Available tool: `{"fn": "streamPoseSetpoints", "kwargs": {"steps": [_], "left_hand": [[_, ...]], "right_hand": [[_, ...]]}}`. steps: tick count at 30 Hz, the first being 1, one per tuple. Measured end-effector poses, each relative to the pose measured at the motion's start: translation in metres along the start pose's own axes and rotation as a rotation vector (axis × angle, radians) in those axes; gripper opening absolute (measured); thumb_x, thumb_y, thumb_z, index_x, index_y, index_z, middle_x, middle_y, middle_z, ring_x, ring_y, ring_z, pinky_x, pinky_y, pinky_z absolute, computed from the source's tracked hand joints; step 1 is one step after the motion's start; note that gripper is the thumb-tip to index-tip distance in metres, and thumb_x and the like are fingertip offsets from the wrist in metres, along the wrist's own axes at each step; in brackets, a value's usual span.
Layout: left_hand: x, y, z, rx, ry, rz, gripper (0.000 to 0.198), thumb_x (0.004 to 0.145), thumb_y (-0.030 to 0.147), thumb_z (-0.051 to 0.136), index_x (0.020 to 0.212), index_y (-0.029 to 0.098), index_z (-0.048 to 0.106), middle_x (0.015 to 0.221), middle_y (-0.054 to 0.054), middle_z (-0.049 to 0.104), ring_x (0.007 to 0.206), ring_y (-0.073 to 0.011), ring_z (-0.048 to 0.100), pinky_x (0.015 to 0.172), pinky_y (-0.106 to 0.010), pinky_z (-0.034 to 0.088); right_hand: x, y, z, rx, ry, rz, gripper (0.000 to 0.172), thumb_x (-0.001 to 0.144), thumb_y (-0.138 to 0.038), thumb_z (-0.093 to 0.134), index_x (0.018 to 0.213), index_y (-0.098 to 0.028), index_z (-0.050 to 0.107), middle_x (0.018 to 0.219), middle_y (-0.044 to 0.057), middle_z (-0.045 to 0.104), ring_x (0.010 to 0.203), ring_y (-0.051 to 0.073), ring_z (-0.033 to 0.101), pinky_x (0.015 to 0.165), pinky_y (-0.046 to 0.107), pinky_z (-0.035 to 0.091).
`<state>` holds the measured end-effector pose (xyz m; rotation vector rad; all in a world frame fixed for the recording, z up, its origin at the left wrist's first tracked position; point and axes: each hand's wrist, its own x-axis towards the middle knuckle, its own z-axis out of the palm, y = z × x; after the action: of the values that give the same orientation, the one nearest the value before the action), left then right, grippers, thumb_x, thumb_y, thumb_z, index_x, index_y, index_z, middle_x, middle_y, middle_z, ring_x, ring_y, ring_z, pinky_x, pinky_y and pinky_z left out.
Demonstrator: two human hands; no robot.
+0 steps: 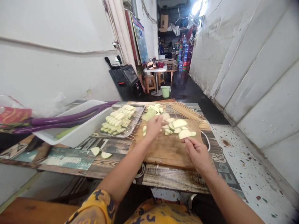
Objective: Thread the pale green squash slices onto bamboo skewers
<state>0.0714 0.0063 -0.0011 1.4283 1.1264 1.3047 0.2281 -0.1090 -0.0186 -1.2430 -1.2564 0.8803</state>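
Observation:
My left hand [154, 126] is over the left part of the wooden cutting board [168, 154], fingers curled together among pale green slices; what they hold is too small to tell. My right hand [197, 154] is at the board's right side, thumb and fingers pinched at the lower edge of a pale slice [184, 134]; a thin skewer may be between them, but it is unclear. More cut slices [179, 123] lie between the hands. Left of the board, a metal tray [127, 134] bears rows of skewered slices [120, 118].
A white bin [70, 140] with long purple eggplants [70, 119] stands at the left. Bare skewers [187, 111] lie behind the board. Two loose slices [106, 155] rest near the table's front. A white handle [206, 140] sticks out at the board's right.

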Motion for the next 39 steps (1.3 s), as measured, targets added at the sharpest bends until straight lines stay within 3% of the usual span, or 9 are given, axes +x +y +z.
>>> {"fn": "streamPoseSetpoints", "kwargs": {"steps": [3,7,13,19,39], "left_hand": [[0.008,-0.002,-0.013,-0.508,0.034,-0.283,0.015,0.08,0.024,0.049,0.083,0.011,0.056,0.078,-0.01,0.067,0.075,-0.0195,0.066,0.077,-0.036,0.049],[0.013,-0.01,-0.023,-0.748,0.071,-0.391,0.012,0.079,0.018,0.052,0.087,0.011,0.055,0.084,-0.011,0.067,0.08,-0.0201,0.066,0.081,-0.038,0.049],[0.014,-0.016,-0.023,-0.776,0.127,-0.406,0.011,0.076,0.018,0.058,0.084,0.01,0.054,0.084,-0.014,0.067,0.085,-0.0221,0.065,0.083,-0.038,0.049],[0.014,-0.014,-0.022,-0.797,0.172,-0.371,0.004,0.077,0.011,0.053,0.078,0.01,0.05,0.079,-0.012,0.066,0.078,-0.0218,0.066,0.082,-0.039,0.049],[0.012,-0.02,-0.02,-0.74,0.111,-0.346,0.012,0.075,0.017,0.059,0.083,0.01,0.053,0.081,-0.011,0.067,0.082,-0.0213,0.066,0.084,-0.04,0.048]], "right_hand": [[-0.005,-0.003,0.005,-0.258,-0.101,-0.128,0.023,0.081,-0.032,0.046,0.078,-0.016,0.063,0.068,0.003,0.062,0.065,0.015,0.056,0.058,0.023,0.043],[-0.008,0.0,0.01,-0.365,-0.18,-0.16,0.023,0.084,-0.028,0.042,0.081,-0.016,0.062,0.076,0.004,0.065,0.07,0.016,0.058,0.063,0.023,0.043],[-0.008,0.006,0.009,-0.449,-0.241,-0.147,0.024,0.085,-0.028,0.043,0.085,-0.015,0.063,0.081,0.005,0.066,0.074,0.016,0.06,0.066,0.023,0.043],[-0.008,0.003,0.012,-0.472,-0.253,-0.134,0.025,0.084,-0.028,0.042,0.085,-0.015,0.063,0.081,0.005,0.067,0.074,0.017,0.061,0.065,0.024,0.044],[-0.005,0.002,0.014,-0.454,-0.234,-0.1,0.028,0.084,-0.031,0.042,0.082,-0.014,0.064,0.078,0.005,0.067,0.072,0.017,0.06,0.065,0.023,0.044]]}}
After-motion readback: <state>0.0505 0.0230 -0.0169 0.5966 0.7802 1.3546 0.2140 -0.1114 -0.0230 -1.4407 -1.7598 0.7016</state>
